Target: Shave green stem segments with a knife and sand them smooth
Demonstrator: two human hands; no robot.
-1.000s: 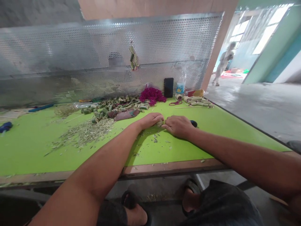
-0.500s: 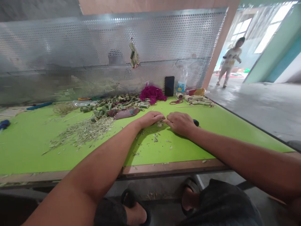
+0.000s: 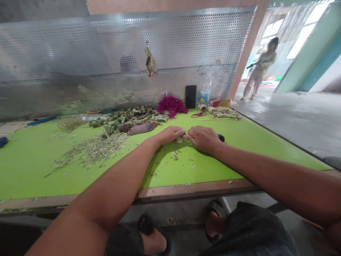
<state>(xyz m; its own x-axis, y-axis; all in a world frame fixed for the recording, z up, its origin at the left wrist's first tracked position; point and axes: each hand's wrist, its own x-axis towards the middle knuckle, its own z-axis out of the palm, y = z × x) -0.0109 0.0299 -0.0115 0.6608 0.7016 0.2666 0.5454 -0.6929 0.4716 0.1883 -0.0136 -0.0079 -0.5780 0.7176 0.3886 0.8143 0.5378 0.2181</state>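
My left hand (image 3: pixel 171 135) is closed near the middle of the green tabletop, its fingers pressed around a small pale bamboo piece (image 3: pixel 180 140), most of it hidden. Just to its right, my right hand (image 3: pixel 202 138) is wrapped around a dark-handled tool; only the rounded handle end (image 3: pixel 221 137) shows past the palm, and its working end is out of sight. The two thumbs almost meet. Small shavings (image 3: pixel 175 156) are scattered on the mat below the hands, and a larger heap of shavings (image 3: pixel 99 151) spreads to the left.
Cut green bamboo pieces (image 3: pixel 112 128) lie behind my left arm, beside a brown cloth-like piece (image 3: pixel 141 128). Purple string (image 3: pixel 172 106), a black phone (image 3: pixel 190 96), a bottle (image 3: pixel 204 94) and strung bamboo pieces (image 3: pixel 226 113) line the perforated metal panel (image 3: pixel 170 53). A person (image 3: pixel 262 69) stands beyond the table.
Both hands stay in nearly the same place, with the right thumb shifted slightly. The view has moved a little. In the background the person has turned and changed arm position.
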